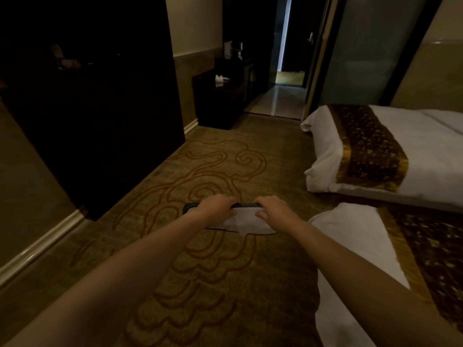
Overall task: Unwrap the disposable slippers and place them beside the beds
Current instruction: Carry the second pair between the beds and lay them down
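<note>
The left hand (216, 206) and the right hand (272, 208) hold the slippers (246, 222) above the carpet (205, 284), fingers curled over their top edge. A bed (350, 246) is near.

Held out over swirl-patterned carpet (225, 166): white slipper pack (246, 220), gripped along its dark far edge by left hand (217, 206) and right hand (273, 209). At right, near bed (350, 236) and far bed (426, 151), white with brown-gold runners. At left, dark cabinet (100, 121).

arms outstretched | left hand (216, 205): curled, gripping | right hand (273, 209): curled, gripping
</note>
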A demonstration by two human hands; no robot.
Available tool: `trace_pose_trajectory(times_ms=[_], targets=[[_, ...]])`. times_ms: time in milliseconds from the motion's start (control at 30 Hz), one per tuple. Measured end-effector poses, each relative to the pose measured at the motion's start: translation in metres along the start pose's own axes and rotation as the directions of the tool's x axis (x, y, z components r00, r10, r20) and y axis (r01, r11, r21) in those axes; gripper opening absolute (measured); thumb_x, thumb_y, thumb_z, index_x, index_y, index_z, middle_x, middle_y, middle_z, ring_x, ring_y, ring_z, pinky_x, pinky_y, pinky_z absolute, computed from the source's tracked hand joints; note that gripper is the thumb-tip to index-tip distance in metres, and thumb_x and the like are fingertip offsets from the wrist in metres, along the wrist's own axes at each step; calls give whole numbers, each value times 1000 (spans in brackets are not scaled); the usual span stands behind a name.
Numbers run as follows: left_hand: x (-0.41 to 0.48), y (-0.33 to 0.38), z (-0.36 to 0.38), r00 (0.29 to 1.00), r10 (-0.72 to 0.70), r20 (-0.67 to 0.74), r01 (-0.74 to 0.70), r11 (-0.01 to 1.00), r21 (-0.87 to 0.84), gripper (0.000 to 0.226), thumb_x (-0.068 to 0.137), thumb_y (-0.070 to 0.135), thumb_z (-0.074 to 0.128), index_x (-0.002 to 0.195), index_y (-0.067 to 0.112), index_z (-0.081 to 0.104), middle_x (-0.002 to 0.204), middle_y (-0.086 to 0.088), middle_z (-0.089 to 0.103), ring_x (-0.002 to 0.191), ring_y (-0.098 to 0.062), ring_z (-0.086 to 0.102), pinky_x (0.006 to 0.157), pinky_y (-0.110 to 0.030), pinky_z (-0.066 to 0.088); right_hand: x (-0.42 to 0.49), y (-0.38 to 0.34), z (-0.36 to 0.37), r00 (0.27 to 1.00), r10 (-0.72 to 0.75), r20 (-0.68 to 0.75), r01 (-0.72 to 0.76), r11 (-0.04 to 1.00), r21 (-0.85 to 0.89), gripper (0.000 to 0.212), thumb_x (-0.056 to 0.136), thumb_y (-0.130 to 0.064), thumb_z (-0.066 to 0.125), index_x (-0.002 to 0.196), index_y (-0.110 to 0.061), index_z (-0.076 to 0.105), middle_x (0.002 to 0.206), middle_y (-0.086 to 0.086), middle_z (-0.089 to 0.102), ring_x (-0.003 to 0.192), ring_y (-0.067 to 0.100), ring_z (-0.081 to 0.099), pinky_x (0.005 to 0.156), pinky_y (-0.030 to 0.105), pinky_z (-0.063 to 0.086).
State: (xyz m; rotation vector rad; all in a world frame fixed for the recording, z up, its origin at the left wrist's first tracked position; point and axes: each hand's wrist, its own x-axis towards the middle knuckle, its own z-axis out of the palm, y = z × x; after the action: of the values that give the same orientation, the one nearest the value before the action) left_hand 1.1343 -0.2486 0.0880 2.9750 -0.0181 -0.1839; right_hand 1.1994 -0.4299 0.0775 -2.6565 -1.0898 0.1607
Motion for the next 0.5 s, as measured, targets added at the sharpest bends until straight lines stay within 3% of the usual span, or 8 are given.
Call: trace_pose_trajectory(times_ms=[167, 500], targets=[[88, -13, -7, 998, 29, 48, -30, 999, 12, 26, 94, 27, 44, 113, 13, 56, 112, -10, 62, 99, -27, 59, 80, -39, 50, 64, 43, -6, 997, 82, 1, -82, 996, -25, 29, 92, -22, 48, 121, -16, 53, 122, 8, 58, 112, 27, 50, 92, 39, 42], [328, -15, -31, 972, 217, 92, -221, 975, 30, 26, 95, 27, 43, 114, 14, 56, 112, -10, 62, 99, -27, 59, 76, -36, 47, 203, 185, -36, 951, 296, -89, -297, 955, -8, 28, 92, -24, 48, 118, -17, 52, 119, 8, 58, 110, 28, 51, 91, 43, 43]])
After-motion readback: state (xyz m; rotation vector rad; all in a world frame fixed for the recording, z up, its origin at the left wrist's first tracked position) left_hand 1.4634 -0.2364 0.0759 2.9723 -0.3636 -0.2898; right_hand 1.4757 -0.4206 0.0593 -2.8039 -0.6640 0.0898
